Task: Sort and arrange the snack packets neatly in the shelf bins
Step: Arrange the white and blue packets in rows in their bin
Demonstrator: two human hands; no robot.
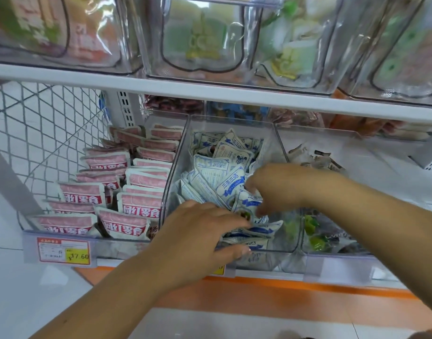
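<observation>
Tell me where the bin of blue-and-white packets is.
Head view, centre: the clear bin of blue-and-white packets stands between the pink packets on its left and another clear bin on its right.

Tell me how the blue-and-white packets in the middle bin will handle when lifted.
The blue-and-white packets probably flop: they lie crumpled and bent at all angles in the clear bin. Likely light, since the right hand pinches one by fingertips. Their smooth film may slip, so stacks could slide apart.
</observation>
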